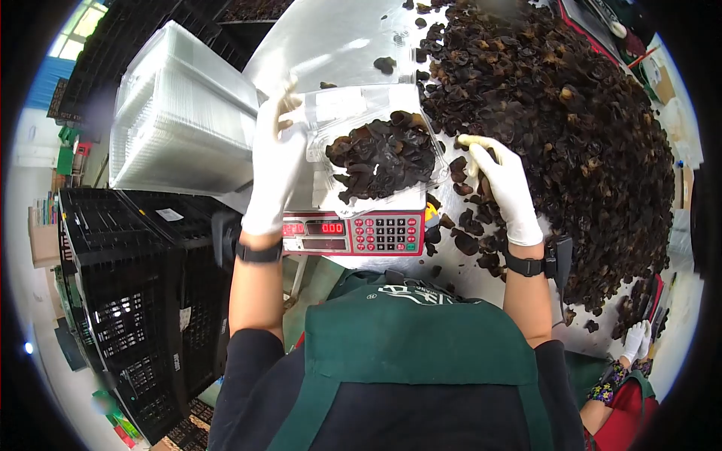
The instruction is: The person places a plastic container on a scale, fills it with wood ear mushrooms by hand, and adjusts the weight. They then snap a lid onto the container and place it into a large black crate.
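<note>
A clear plastic clamshell tray (353, 105) filled with dark wood-ear mushrooms (387, 154) rests on a red digital scale (353, 234). My left hand (274, 161), in a white glove, grips the tray's left edge. My right hand (504, 184), also gloved, rests just right of the tray on loose mushrooms and pinches a piece. A large heap of the same dark mushrooms (556, 120) covers the metal table (323, 45) to the right.
A tall stack of empty clear trays (184, 120) stands at the left. Black plastic crates (128, 301) are piled below it. Another person's gloved hand (635, 340) shows at the lower right by the table edge.
</note>
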Tool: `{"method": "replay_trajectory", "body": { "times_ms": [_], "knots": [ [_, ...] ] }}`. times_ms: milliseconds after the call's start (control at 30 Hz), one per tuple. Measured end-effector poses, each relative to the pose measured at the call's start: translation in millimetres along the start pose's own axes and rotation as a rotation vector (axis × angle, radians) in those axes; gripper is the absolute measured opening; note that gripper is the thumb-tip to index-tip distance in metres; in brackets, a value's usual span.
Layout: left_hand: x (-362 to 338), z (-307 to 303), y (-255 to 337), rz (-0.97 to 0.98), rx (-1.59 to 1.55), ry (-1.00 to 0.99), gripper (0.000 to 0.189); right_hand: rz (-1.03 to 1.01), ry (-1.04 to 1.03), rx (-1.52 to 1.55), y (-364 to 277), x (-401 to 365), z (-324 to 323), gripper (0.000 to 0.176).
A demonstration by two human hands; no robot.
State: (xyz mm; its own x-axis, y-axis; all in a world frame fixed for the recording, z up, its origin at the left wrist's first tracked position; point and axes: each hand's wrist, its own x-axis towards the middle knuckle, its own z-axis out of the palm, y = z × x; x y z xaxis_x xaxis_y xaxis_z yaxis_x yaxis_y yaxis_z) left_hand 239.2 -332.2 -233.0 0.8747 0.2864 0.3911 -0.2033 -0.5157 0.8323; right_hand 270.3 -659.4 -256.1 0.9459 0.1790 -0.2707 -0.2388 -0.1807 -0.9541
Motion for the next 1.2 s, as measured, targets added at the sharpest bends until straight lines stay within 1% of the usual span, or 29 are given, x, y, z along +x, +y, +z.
{"method": "replay_trajectory", "body": {
  "times_ms": [67,133,167,200,233,267,300,333,367,400,433,467,500,533,600,633,667,733,800,833,900,933,1000,1033,1067,1100,1133,1167,1200],
  "knots": [
    [-26,-28,7,0.165,0.163,-0.15,0.051,0.001,-0.099,0.116,14,-1,-2,0.029],
    [-54,-39,28,0.179,0.382,-0.289,0.042,0.015,-0.155,0.139,18,-3,1,0.029],
    [-68,-36,35,0.084,0.341,-0.31,0.039,0.018,-0.188,0.148,18,-4,4,0.029],
    [-80,-29,40,-0.014,0.301,-0.323,0.036,0.039,-0.18,0.118,13,-4,11,0.024],
    [-87,-27,41,-0.078,0.286,-0.306,0.04,0.064,-0.198,0.054,13,-4,14,0.023],
    [-93,-20,40,-0.259,0.08,-0.284,0.046,0.081,-0.223,-0.01,15,-2,17,0.024],
    [-99,-15,35,-0.331,-0.015,-0.264,0.051,0.022,-0.261,-0.008,31,5,16,0.022],
    [-111,-9,6,-0.318,0.036,-0.251,0.047,0.094,-0.241,0.041,19,-2,20,0.023],
    [-108,-9,14,-0.309,0.162,-0.292,0.034,0.041,-0.21,0.019,23,-2,21,0.025],
    [-109,-8,17,-0.311,0.024,-0.242,0.03,0.102,-0.26,0.057,6,-11,23,0.026],
    [-110,-6,20,-0.309,-0.115,-0.193,0.026,0.094,-0.325,0.064,8,-8,19,0.023],
    [-112,-2,4,-0.348,-0.206,-0.235,0.036,0.089,-0.304,0.05,4,-9,22,0.023],
    [-113,2,-5,-0.353,-0.411,-0.195,0.07,0.089,-0.329,0.058,9,-7,21,0.022],
    [-107,-1,4,-0.452,-0.576,-0.218,0.074,0.093,-0.344,0.063,15,-4,20,0.021],
    [-106,9,-16,-0.404,-0.632,-0.232,0.078,0.099,-0.348,0.066,20,-2,20,0.018],
    [-105,11,-15,-0.442,-0.712,-0.243,0.079,0.092,-0.343,0.145,30,2,18,0.017],
    [-103,5,0,-0.525,-0.734,-0.227,0.079,0.088,-0.326,0.217,35,3,18,0.017],
    [-110,7,-1,-0.53,-0.844,-0.191,0.08,0.023,-0.305,0.233,24,-8,22,0.018],
    [-123,0,17,-0.537,-0.839,-0.119,0.078,-0.051,-0.288,0.179,17,-21,25,0.02],
    [-129,-8,29,-0.524,-0.83,-0.102,0.077,-0.053,-0.287,0.166,12,-29,26,0.021],
    [-144,-18,32,-0.401,-0.848,-0.031,0.077,-0.066,-0.248,0.148,-10,-52,40,0.019],
    [-150,-30,41,-0.356,-0.828,-0.014,0.079,-0.175,-0.289,0.103,-14,-55,42,0.019],
    [-152,-67,71,-0.345,-0.831,-0.066,0.08,-0.308,-0.336,0.187,-28,-62,52,0.019],
    [-152,-92,86,-0.341,-0.83,-0.089,0.08,-0.33,-0.393,0.168,-35,-62,52,0.02],
    [-155,-118,95,-0.272,-0.624,-0.134,0.084,-0.364,-0.352,0.177,-51,-75,66,0.023],
    [-156,-151,108,-0.245,-0.441,-0.157,0.092,-0.45,-0.434,0.184,-59,-73,71,0.026],
    [-160,-170,113,-0.211,-0.51,-0.091,0.102,-0.535,-0.512,0.194,-67,-71,75,0.029],
    [-163,-190,118,-0.172,-0.577,-0.027,0.113,-0.505,-0.536,0.208,-85,-81,87,0.036],
    [-166,-207,128,-0.108,-0.71,-0.021,0.117,-0.538,-0.553,0.176,-95,-89,103,0.038]
  ]
}}
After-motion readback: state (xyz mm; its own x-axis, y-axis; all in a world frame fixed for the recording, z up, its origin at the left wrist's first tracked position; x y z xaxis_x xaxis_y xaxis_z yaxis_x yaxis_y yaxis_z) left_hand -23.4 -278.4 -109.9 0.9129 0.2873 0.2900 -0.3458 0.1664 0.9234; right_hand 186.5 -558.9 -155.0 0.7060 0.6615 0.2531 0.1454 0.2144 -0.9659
